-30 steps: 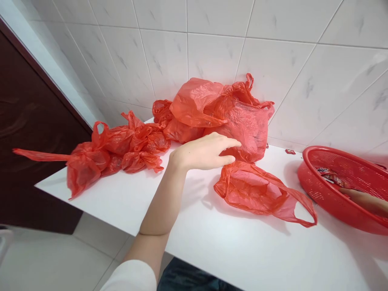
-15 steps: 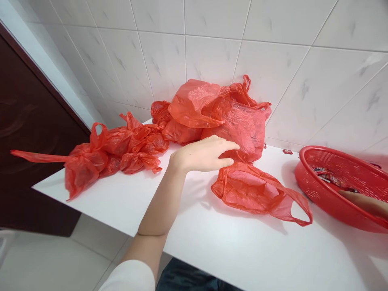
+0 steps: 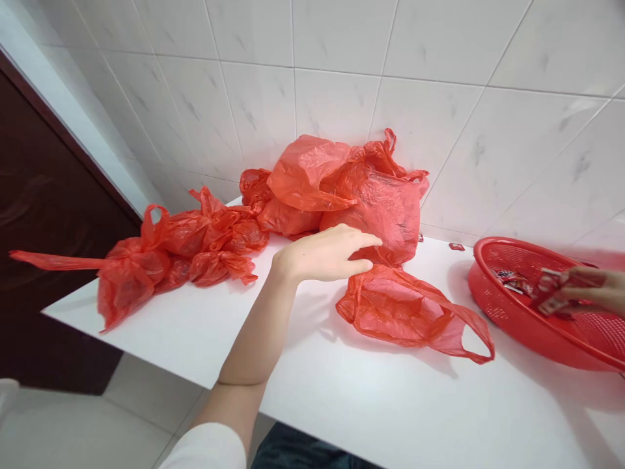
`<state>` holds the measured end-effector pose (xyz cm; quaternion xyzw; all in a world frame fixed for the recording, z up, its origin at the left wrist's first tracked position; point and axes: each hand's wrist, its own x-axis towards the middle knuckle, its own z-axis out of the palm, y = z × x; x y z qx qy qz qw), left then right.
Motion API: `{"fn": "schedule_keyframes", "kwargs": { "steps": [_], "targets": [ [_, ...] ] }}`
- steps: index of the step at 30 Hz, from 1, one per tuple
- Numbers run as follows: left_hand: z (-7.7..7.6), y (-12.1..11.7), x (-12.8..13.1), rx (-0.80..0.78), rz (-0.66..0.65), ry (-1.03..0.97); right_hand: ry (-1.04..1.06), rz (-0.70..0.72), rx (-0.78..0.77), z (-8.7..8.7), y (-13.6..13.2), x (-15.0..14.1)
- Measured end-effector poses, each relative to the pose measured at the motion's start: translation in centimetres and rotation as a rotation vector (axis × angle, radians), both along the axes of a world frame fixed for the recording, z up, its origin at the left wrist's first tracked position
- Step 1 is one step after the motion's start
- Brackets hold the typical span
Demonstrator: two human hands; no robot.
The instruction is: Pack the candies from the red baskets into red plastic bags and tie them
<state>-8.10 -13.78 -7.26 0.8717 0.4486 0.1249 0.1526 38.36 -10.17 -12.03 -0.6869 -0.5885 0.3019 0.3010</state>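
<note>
My left hand (image 3: 325, 254) reaches across the table with its fingers stretched out and the thumb apart. It is at the far edge of a red plastic bag (image 3: 390, 319) that lies with its mouth open. Whether the thumb touches the bag's rim I cannot tell. At the right edge, my right hand (image 3: 603, 292) is closed on several small red packets (image 3: 547, 292), slightly blurred. It is over a red plastic basket (image 3: 512, 335), where more small packets (image 3: 512, 280) lie at the bottom.
Knotted red bags (image 3: 131, 267) are heaped on the left of the white table (image 3: 351, 397). Bigger filled red bags (image 3: 381, 215) lean near the tiled wall (image 3: 336, 98). Two small red packets lie behind, one a loose packet (image 3: 457, 247) near the basket.
My right hand has come up from inside the basket and now shows red packets in its fingers. My left hand keeps its pose; the whole view has shifted slightly.
</note>
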Motion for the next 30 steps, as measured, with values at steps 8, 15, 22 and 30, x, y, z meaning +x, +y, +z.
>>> {"fn": "schedule_keyframes", "kwargs": {
  "steps": [8, 15, 22, 30],
  "targets": [
    [-0.6, 0.4, 1.3, -0.005, -0.047, 0.041, 0.491, 0.147, 0.166, 3.3, -2.2, -9.1],
    [-0.7, 0.2, 2.2, -0.026, -0.082, 0.061, 0.423, 0.526, 0.184, 1.0, -2.6, -14.6],
    [-0.5, 0.1, 2.5, -0.051, -0.081, 0.072, 0.043, 0.819, 0.208, -1.7, -2.5, -18.5],
    [-0.6, 0.1, 2.4, -0.060, -0.063, 0.070, -0.213, 0.928, 0.173, -2.0, -3.2, -19.8]
  ]
}}
